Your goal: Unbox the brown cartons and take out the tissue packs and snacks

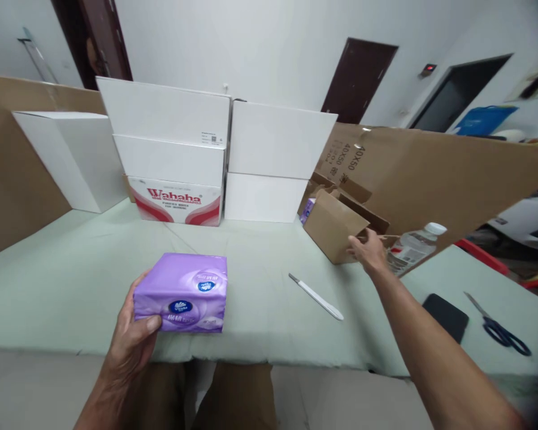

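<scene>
My left hand (134,334) is closed round the left end of a purple tissue pack (182,289), thumb on its front face. The pack is at the table's near edge, its printed front toward me. Stretched out to the right, my right hand (368,249) grips the near corner of a brown cardboard box (334,228), whose top flaps stand open. Some of its fingers are hidden by the box edge. Between the hands, a white-handled craft knife (316,297) lies on the table. A clear plastic bottle (415,248) with a white cap stands tilted beside my right wrist.
White boxes (264,197) and a Wahaha carton (177,203) stand stacked at the back. Cardboard panels (425,179) wall the sides. Scissors (497,328) and a black flat object (446,316) lie at the right. Another purple pack (309,209) shows behind the box.
</scene>
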A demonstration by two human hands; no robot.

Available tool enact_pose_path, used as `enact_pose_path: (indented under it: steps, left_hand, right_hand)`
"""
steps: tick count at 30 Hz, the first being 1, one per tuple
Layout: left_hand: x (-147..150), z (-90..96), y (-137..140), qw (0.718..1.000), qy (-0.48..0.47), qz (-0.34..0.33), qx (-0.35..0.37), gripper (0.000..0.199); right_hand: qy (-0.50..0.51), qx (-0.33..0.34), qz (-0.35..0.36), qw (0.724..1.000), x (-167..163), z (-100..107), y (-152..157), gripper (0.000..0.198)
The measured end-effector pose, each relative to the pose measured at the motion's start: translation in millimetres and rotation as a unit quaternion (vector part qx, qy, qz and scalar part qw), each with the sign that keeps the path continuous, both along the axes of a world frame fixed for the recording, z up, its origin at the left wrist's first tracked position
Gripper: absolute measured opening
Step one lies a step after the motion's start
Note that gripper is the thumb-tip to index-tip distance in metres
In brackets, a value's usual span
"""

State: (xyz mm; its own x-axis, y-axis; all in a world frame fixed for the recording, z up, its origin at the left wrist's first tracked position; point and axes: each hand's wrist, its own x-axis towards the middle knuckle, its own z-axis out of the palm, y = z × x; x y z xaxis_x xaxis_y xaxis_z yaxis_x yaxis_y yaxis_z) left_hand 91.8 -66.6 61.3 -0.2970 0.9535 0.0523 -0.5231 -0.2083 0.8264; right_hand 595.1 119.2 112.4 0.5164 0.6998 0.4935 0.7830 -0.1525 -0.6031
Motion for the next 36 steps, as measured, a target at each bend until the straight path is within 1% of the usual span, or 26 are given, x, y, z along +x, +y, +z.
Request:
enact_pose_path:
  steps: [2, 3, 4, 5, 6, 8, 9, 10, 11, 12, 13, 14, 15, 16, 19, 22, 24, 27, 32, 36]
  left_hand:
    - [0, 2.3, 0, 1.000, 0.004, 0.004, 0.008, 0.088]
    - [0, 3.6, 1, 1.000, 0.006, 0.002, 0.014, 0.089]
    - [0, 4.9, 1, 1.000, 0.008, -0.004, 0.021, 0.089]
    - [0, 6.2, 2, 1.000, 0.009, -0.010, 0.027, 0.089]
    - [1, 7.4, 3, 0.999, 0.009, -0.018, 0.033, 0.089]
    - [5, 10.2, 5, 0.998, 0.010, -0.034, 0.046, 0.089]
    - [7, 12.1, 6, 0.998, 0.011, -0.043, 0.055, 0.089]
    - [10, 14.4, 7, 0.997, 0.011, -0.051, 0.065, 0.088]
    - [14, 17.4, 8, 0.995, 0.012, -0.058, 0.078, 0.087]
    - [19, 20.9, 10, 0.994, 0.011, -0.063, 0.092, 0.086]
    - [24, 24.9, 12, 0.992, 0.010, -0.063, 0.108, 0.084]
    - [30, 28.9, 13, 0.990, 0.009, -0.062, 0.123, 0.083]
    - [35, 32.8, 15, 0.989, 0.010, -0.062, 0.137, 0.082]
    - [41, 36.0, 17, 0.987, 0.013, -0.064, 0.146, 0.081]
    - [56, 39.2, 19, 0.987, 0.026, -0.072, 0.139, 0.075]
    - [64, 34.1, 18, 0.991, 0.032, -0.069, 0.115, 0.071]
    - [65, 30.4, 16, 0.990, 0.029, -0.076, 0.112, 0.071]
    - [65, 29.0, 15, 0.988, 0.025, -0.091, 0.120, 0.072]
    - [64, 33.1, 9, 0.986, 0.007, -0.105, 0.126, 0.073]
    - [59, 34.4, 3, 0.988, -0.006, -0.109, 0.110, 0.078]
  right_hand:
    - [0.023, -0.019, 0.006, 1.000, -18, -3, -20, 0.076]
    - [0.043, -0.021, 0.009, 0.999, -30, -6, -32, 0.083]
    - [0.071, -0.024, 0.035, 0.997, -45, -9, -44, 0.085]
    - [0.104, -0.033, 0.079, 0.991, -61, -13, -58, 0.084]
    - [0.137, -0.046, 0.136, 0.980, -79, -16, -73, 0.077]
    - [0.154, -0.086, 0.301, 0.937, -121, -19, -102, 0.064]
    - [0.156, -0.088, 0.378, 0.908, -143, -19, -116, 0.065]
    - [0.161, -0.080, 0.447, 0.876, -165, -18, -128, 0.073]
    - [0.168, -0.061, 0.502, 0.846, -186, -15, -138, 0.086]
    - [0.178, -0.047, 0.540, 0.821, -206, -12, -146, 0.096]
    - [0.189, -0.036, 0.562, 0.804, -224, -8, -152, 0.105]
    - [0.203, -0.022, 0.569, 0.797, -240, -3, -156, 0.112]
    - [0.219, -0.006, 0.561, 0.798, -253, 1, -158, 0.114]
    - [0.236, 0.015, 0.543, 0.806, -263, 4, -159, 0.112]
    - [0.278, 0.082, 0.468, 0.835, -282, 7, -161, 0.095]
    - [0.293, 0.123, 0.428, 0.846, -287, 0, -162, 0.082]
    - [0.290, 0.133, 0.420, 0.850, -287, -4, -162, 0.077]
    - [0.281, 0.128, 0.422, 0.852, -284, -4, -164, 0.077]
    - [0.280, 0.130, 0.426, 0.851, -282, 6, -171, 0.086]
    - [0.304, 0.119, 0.446, 0.833, -276, 5, -178, 0.099]
